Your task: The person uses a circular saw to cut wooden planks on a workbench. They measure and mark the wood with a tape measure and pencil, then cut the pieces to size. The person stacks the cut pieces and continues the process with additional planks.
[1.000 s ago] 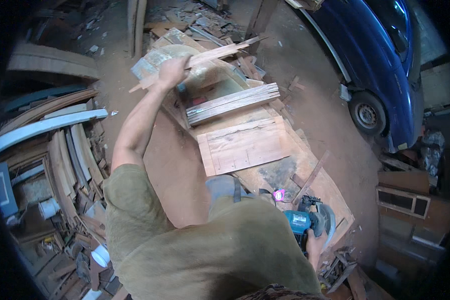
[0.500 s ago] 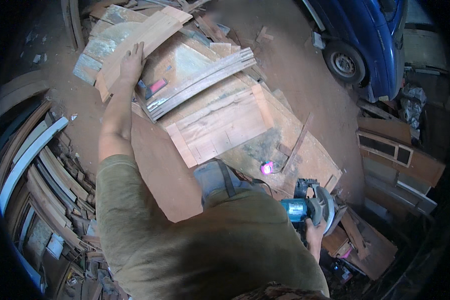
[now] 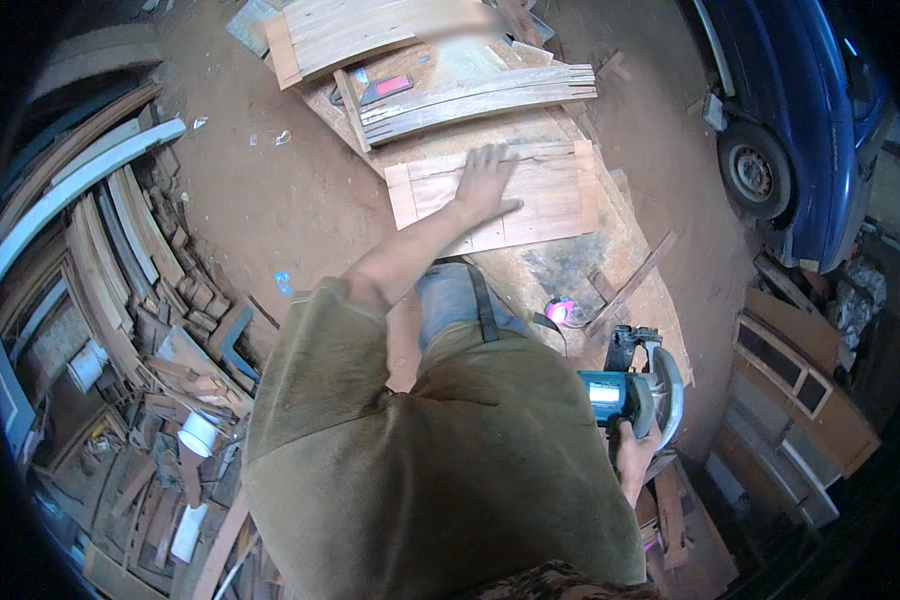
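Observation:
My left hand (image 3: 485,185), slightly blurred, lies spread over a pale wooden panel (image 3: 560,188) with pencil lines on it. My right hand (image 3: 635,448) grips a teal circular saw (image 3: 612,395) at my right side. The panel rests on a stained plywood work surface (image 3: 650,330), beside a pink tape measure (image 3: 559,311) and loose wooden strips (image 3: 630,280). Beyond it lie a stack of narrow grooved boards (image 3: 480,102), a small tool with a pink patch (image 3: 390,86) and a second wooden panel (image 3: 345,30).
A large heap of offcuts and curved planks (image 3: 115,255) fills the left side. A blue car (image 3: 810,130) stands at the right, with old cabinet panels and frames (image 3: 785,370) below it. Dirt floor (image 3: 225,190) runs along the work surface.
My left hand has left the boards at the far end and moved toward me onto the middle panel. A board it touched now lies at the far end. My right hand still holds the saw.

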`<state>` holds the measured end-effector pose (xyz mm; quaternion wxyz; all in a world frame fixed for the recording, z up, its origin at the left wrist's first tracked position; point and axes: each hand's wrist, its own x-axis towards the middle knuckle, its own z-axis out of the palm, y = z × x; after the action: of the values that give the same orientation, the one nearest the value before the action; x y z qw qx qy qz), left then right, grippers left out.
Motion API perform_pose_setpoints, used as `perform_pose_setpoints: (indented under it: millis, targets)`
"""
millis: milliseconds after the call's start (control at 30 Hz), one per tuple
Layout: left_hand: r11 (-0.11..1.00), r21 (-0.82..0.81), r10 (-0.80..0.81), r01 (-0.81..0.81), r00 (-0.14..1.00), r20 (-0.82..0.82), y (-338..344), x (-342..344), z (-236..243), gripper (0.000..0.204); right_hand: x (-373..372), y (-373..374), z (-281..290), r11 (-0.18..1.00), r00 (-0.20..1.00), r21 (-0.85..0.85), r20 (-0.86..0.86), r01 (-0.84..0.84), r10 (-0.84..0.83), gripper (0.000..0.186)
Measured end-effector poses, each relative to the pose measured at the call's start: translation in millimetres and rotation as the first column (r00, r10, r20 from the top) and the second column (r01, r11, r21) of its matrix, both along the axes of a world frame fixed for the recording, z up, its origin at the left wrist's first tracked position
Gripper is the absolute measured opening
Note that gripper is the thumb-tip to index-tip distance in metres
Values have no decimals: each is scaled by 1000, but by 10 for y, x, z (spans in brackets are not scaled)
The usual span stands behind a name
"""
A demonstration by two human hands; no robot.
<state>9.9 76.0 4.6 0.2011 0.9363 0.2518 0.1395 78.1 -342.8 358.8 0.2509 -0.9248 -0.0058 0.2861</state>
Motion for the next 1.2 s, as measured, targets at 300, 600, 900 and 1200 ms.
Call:
perform_pose_setpoints:
  millis: [300, 600, 900, 1200]
  targets:
    - [926, -238, 152, -294, 866, -477, -85, 111, -103, 99, 185, -764, -103, 997, 995, -5, 61, -73, 73, 37]
    - [922, -289, 82, -259, 859, -506, -990, 75, 277, 105, 203, -1410, -335, 992, 978, 124, 203, 23, -48, 23]
    - [917, -370, -303, 148, 862, -407, -910, -1, 1093, 65, 341, -1641, -616, 913, 960, 320, 37, 253, -279, 15]
    - [999, -42, -34, 31, 997, -66, -1053, -399, 1724, 44, 420, -1746, -751, 912, 963, 327, 23, 247, -269, 19]
